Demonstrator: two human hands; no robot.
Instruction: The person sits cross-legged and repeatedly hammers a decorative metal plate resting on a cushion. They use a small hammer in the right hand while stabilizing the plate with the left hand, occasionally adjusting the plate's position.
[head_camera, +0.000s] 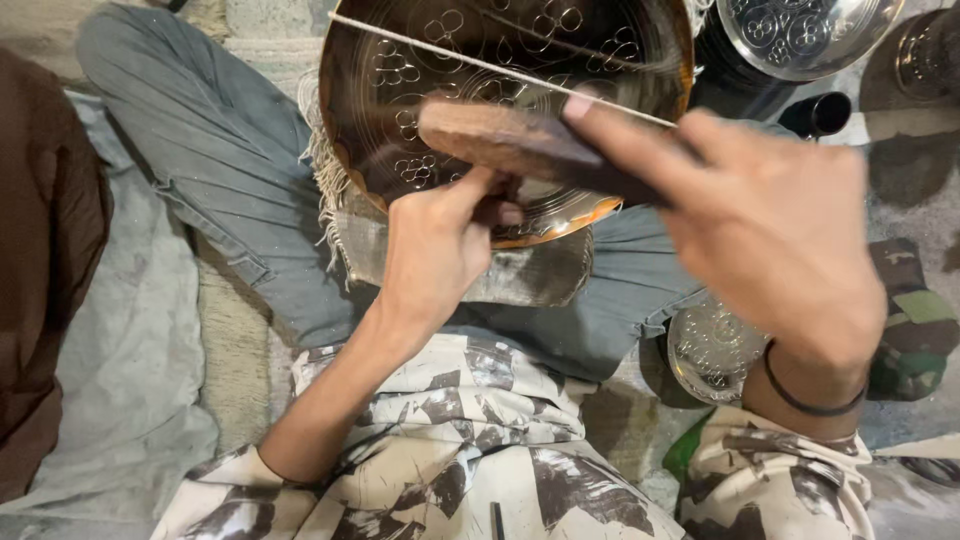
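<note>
**Engraved tray worked on the lap, floor level**

Floor covered w/ grey cloth (130, 350); person sits cross-legged, a fringed rag (520, 270) over the knee as padding. Copper-rimmed tray (420, 90) leans tilted on that rag, patterned face up toward the camera. Left hand (435, 245) pinches a small tool at the tray's lower edge, fingers closed tight, prob. to steady it. Right hand (770, 220) wraps shut round a wooden block (500, 135), raised over the tool. Other silver dishes (800, 35) nearby
</note>
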